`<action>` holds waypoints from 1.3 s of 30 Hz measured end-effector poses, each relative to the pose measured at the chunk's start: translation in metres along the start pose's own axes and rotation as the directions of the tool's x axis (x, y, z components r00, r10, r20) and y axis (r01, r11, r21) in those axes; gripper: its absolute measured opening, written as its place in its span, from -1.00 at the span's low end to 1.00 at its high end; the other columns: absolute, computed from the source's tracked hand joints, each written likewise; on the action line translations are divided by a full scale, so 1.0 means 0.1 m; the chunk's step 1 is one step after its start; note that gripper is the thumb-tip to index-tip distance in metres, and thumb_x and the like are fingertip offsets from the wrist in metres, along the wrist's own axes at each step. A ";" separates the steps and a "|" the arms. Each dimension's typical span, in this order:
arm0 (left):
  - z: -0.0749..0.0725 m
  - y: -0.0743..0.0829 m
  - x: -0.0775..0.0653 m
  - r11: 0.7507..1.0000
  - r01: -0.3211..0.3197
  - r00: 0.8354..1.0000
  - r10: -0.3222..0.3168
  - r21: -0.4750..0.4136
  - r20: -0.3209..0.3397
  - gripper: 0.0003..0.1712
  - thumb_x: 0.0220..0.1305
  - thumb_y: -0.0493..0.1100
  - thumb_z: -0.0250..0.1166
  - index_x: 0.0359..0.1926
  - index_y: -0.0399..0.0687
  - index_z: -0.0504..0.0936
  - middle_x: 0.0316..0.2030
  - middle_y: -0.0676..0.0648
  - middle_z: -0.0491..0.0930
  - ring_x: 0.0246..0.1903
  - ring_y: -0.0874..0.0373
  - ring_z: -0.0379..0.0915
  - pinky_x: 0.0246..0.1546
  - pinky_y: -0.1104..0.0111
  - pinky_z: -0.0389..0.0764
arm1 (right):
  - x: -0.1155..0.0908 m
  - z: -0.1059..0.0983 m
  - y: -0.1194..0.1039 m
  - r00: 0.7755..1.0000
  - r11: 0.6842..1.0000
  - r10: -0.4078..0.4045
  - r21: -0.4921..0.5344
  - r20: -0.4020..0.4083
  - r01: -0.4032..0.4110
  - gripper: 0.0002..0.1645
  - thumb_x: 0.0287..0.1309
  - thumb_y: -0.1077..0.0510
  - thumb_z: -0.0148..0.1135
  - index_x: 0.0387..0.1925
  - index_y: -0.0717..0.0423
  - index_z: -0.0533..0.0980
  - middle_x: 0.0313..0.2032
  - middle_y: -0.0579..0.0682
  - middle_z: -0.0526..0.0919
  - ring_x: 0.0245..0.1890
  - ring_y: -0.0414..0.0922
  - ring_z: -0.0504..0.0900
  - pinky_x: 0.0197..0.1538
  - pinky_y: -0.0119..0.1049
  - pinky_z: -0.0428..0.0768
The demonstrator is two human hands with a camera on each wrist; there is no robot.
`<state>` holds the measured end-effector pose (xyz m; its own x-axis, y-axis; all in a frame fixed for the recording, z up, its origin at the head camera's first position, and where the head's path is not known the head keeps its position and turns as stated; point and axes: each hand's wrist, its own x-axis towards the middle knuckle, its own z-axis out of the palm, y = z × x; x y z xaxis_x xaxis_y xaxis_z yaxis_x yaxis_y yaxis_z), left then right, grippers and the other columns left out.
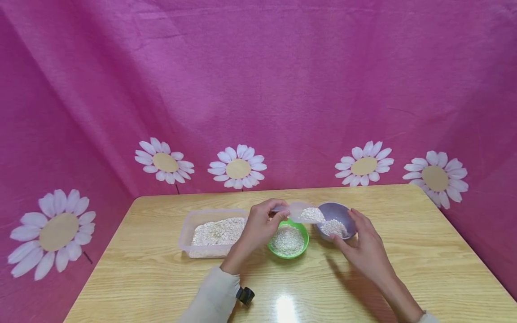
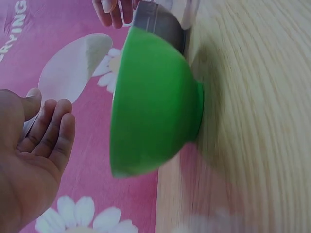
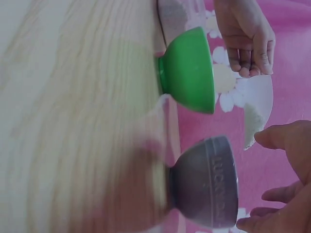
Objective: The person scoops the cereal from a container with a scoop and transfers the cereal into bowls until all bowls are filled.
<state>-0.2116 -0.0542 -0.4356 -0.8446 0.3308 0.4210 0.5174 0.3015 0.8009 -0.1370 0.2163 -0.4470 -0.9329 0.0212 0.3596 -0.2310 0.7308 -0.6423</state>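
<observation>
My left hand (image 1: pixel 258 222) pinches the handle of a translucent scoop (image 1: pixel 296 210) between thumb and fingers. A heap of pale oat-like flakes (image 1: pixel 312 214) lies in the scoop's front end. The scoop is above the gap between a green bowl (image 1: pixel 305 232) and a greyish-purple bowl (image 1: pixel 337 211), its tip overlapping the purple bowl's left rim in the head view. Both bowls hold flakes. At the purple bowl's right side my right hand (image 1: pixel 368 249) has its fingers spread. In the right wrist view its lower fingertips (image 3: pixel 243 223) are right at the rim, while the thumb is near the scoop tip.
Left of the green bowl stands a translucent rectangular container (image 1: pixel 186 235) with more flakes inside. Everything stands on a wood-grain table (image 1: pixel 133 269). A pink cloth (image 1: pixel 282 112) with large white flowers hangs behind the table and along its sides.
</observation>
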 end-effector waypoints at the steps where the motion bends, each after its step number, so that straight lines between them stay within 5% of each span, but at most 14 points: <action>1: 0.03 0.01 0.02 1.000 -0.001 1.000 0.000 0.009 0.007 -0.82 0.51 -0.27 0.34 0.03 -0.25 0.72 -0.18 -0.16 0.80 -0.25 0.13 0.76 -0.11 0.43 0.75 | 0.00 -0.01 0.03 1.000 1.000 0.014 -0.007 0.007 -0.014 -0.04 0.23 0.11 0.56 0.47 0.50 0.32 0.47 0.51 0.34 0.43 0.52 0.36 0.41 0.51 0.33; 7: 0.15 0.07 0.11 0.996 -0.027 0.998 0.023 0.088 0.051 -0.80 0.52 -0.26 0.34 0.05 -0.26 0.73 -0.12 -0.15 0.79 -0.22 0.16 0.73 -0.10 0.44 0.73 | -0.04 -0.05 0.19 0.993 0.996 0.091 -0.015 0.071 -0.090 0.07 0.27 0.05 0.55 0.50 0.58 0.20 0.49 0.57 0.25 0.40 0.54 0.41 0.39 0.42 0.45; 13: 0.22 0.13 0.21 0.976 -0.081 0.989 0.054 0.201 0.137 -0.78 0.54 -0.22 0.33 0.06 -0.25 0.73 -0.12 -0.13 0.77 -0.23 0.18 0.64 -0.14 0.48 0.65 | -0.04 -0.03 0.29 0.978 0.987 0.144 0.047 0.149 -0.152 0.13 0.35 0.02 0.51 0.53 0.65 0.08 0.44 0.62 0.27 0.42 0.52 0.41 0.32 0.12 0.54; 21: 0.19 0.29 0.31 0.910 -0.228 0.958 0.147 0.345 0.246 -0.78 0.58 -0.19 0.29 0.02 -0.26 0.74 -0.05 -0.13 0.78 -0.10 0.12 0.72 -0.01 0.43 0.71 | 0.00 -0.02 0.31 0.951 0.960 0.208 0.140 0.229 -0.244 0.16 0.41 -0.01 0.46 0.59 0.58 0.00 0.50 0.64 0.20 0.43 0.40 0.46 0.27 -0.09 0.60; 28: 0.11 0.43 0.41 0.871 -0.290 0.946 0.197 0.396 0.259 -0.78 0.58 -0.16 0.29 0.02 -0.23 0.73 -0.08 -0.12 0.78 -0.10 0.12 0.73 -0.02 0.41 0.73 | 0.01 -0.02 0.30 0.945 0.949 0.218 0.173 0.242 -0.263 0.15 0.41 0.01 0.45 0.61 0.55 -0.02 0.53 0.61 0.18 0.45 0.39 0.44 0.25 -0.13 0.62; 35: 0.08 0.46 0.41 0.873 -0.293 0.945 0.204 0.389 0.254 -0.76 0.58 -0.16 0.29 0.05 -0.24 0.73 -0.07 -0.13 0.78 -0.11 0.12 0.73 -0.03 0.43 0.72 | 0.01 -0.03 0.28 0.941 0.941 0.227 0.192 0.250 -0.278 0.14 0.42 0.03 0.45 0.61 0.53 -0.02 0.53 0.59 0.18 0.46 0.38 0.43 0.25 -0.17 0.62; 39: 0.08 0.43 0.37 0.897 -0.263 0.954 0.185 0.355 0.237 -0.78 0.58 -0.17 0.29 0.04 -0.23 0.73 -0.12 -0.12 0.76 -0.20 0.16 0.67 -0.15 0.48 0.67 | 0.01 -0.02 0.29 0.939 0.942 0.233 0.182 0.252 -0.282 0.16 0.42 0.01 0.44 0.62 0.54 -0.04 0.54 0.60 0.16 0.47 0.38 0.43 0.26 -0.15 0.61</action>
<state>-0.2197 -0.0218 -0.3883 -0.6768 0.5835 0.4488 0.7350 0.5013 0.4565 -0.1434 0.2389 -0.4636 -0.9997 0.0177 0.0175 -0.0046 0.5579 -0.8299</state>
